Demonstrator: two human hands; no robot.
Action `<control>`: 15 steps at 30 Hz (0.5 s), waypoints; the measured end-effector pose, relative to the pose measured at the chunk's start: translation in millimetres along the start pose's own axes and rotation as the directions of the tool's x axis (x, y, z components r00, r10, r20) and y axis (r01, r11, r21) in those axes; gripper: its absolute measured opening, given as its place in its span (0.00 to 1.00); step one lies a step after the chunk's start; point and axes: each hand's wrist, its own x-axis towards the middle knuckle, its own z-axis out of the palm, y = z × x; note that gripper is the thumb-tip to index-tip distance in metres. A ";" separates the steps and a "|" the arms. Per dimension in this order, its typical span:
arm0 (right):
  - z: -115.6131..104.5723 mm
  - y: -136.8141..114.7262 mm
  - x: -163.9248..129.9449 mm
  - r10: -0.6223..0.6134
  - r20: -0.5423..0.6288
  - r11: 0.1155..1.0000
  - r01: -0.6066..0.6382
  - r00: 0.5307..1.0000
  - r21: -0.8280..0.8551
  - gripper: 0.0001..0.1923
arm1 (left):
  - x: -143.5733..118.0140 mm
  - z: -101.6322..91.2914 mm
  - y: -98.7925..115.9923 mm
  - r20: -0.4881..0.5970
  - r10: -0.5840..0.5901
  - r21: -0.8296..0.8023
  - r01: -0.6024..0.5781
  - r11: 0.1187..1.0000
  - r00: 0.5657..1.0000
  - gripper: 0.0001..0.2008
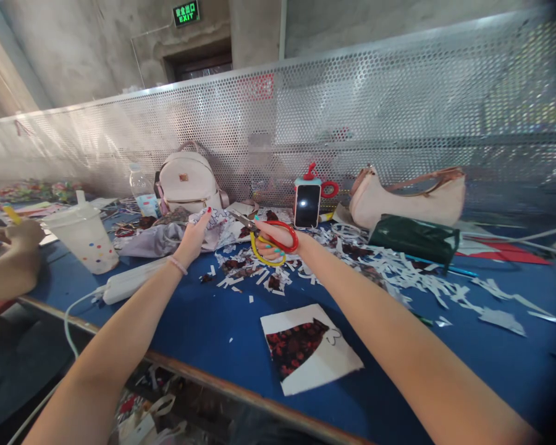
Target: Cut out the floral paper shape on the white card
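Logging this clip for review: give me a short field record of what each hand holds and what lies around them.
left hand: grips printed paper
right hand: holds scissors, red and yellow handles, blades toward the paper
table: blue, strewn with paper scraps
near edge: cut sheet with dark red print
behind: phone, white backpack, beige handbag
far left: another person's hand, plastic cup

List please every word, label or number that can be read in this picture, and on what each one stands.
"EXIT": green sign on the wall above the doorway; the characters over it are too small to read.
Water bottle: label too blurred to read.
Red patch behind the perforated screen: blurred, unreadable.
Phone: dark screen, no text.
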 end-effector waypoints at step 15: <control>19.1 -3.9 -2.7 -0.035 -0.070 0.992 0.026 0.997 -0.125 0.29 | -5.7 3.4 -4.6 0.074 -0.043 -0.028 0.045 0.999 0.996 0.13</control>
